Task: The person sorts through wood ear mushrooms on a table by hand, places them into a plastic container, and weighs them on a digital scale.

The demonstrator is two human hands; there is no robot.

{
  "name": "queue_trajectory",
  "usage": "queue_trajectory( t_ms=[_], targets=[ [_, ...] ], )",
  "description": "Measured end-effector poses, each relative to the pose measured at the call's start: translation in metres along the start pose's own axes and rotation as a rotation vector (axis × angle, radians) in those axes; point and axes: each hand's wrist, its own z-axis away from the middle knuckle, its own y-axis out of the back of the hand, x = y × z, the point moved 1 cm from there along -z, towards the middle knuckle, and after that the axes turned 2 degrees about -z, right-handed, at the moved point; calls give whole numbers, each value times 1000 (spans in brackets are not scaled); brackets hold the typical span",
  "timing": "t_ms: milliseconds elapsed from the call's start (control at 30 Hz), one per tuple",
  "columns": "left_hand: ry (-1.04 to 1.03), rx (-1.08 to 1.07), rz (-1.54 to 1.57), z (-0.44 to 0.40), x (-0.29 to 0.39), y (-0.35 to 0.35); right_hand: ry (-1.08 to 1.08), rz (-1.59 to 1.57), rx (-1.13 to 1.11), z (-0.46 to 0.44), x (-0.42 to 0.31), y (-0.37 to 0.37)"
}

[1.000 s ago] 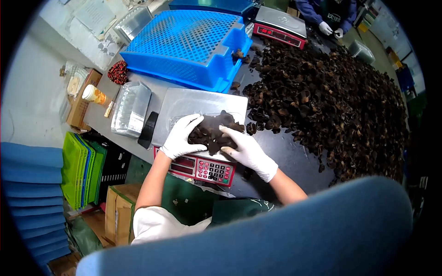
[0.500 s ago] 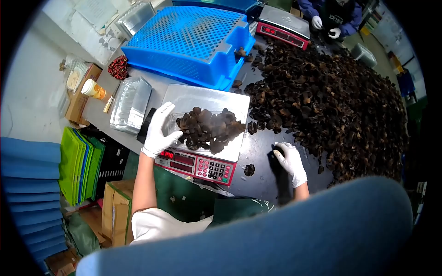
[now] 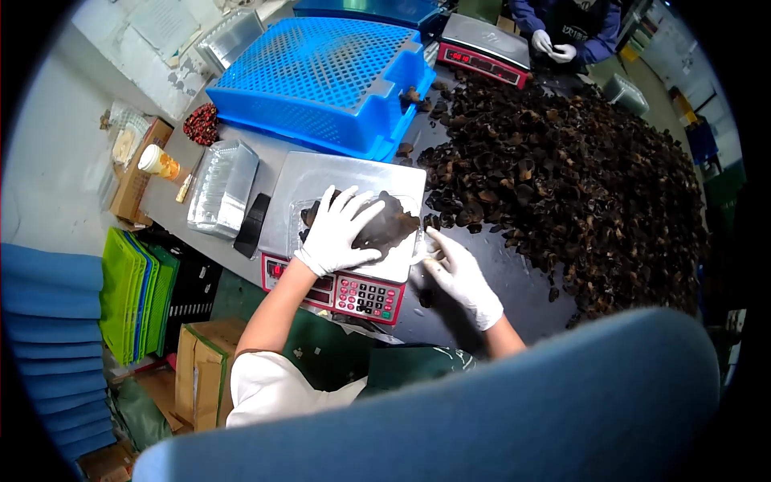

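My left hand [image 3: 341,233], in a white glove, lies with spread fingers on top of dark wood ear mushrooms [image 3: 392,225]. They fill a clear plastic box that rests on the steel pan of a red digital scale [image 3: 293,173]. My right hand [image 3: 459,277], also gloved, is at the right end of the box, its thumb and fingers apart. Whether it touches the box rim cannot be made out. Under the left palm, part of the mushrooms and the box is hidden. The left wrist covers part of the scale's display.
A big heap of wood ears [image 3: 562,177] covers the table's right side. Behind the scale sits an upturned blue crate [image 3: 313,64]. Stacked clear boxes [image 3: 223,189], a black object [image 3: 254,225] and a paper cup [image 3: 159,161] are left. A co-worker [image 3: 566,36] stands beyond a second scale [image 3: 486,48].
My left hand has moved right from the box's side onto the mushrooms. My right hand has come left and up from the table to the box's right end. The co-worker's hands have come together.
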Motion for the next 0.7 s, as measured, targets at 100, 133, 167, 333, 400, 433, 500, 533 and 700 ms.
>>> queue_trajectory(
  t_ms=[100,133,167,333,400,433,500,533,700],
  targets=[
    [36,7,-51,-1,6,-10,60,76,-48,-4,-7,-10],
    [24,31,-46,0,7,-9,74,105,-54,-3,-7,-12],
    [44,37,-19,3,7,-6,94,79,-24,-2,-5,-14],
    [199,204,152,27,-1,44,-75,-195,16,7,11,-7],
    [357,363,205,48,-18,44,-94,-256,24,9,23,-3],
    [458,407,236,63,-28,40,-138,-247,10,8,19,2],
    [637,483,341,90,-47,30,-175,-336,13,8,21,1],
    [716,512,416,101,-52,25,-185,-367,18,9,23,0],
    [867,405,431,133,-54,3,-212,-370,-17,5,39,-15]
  ],
)
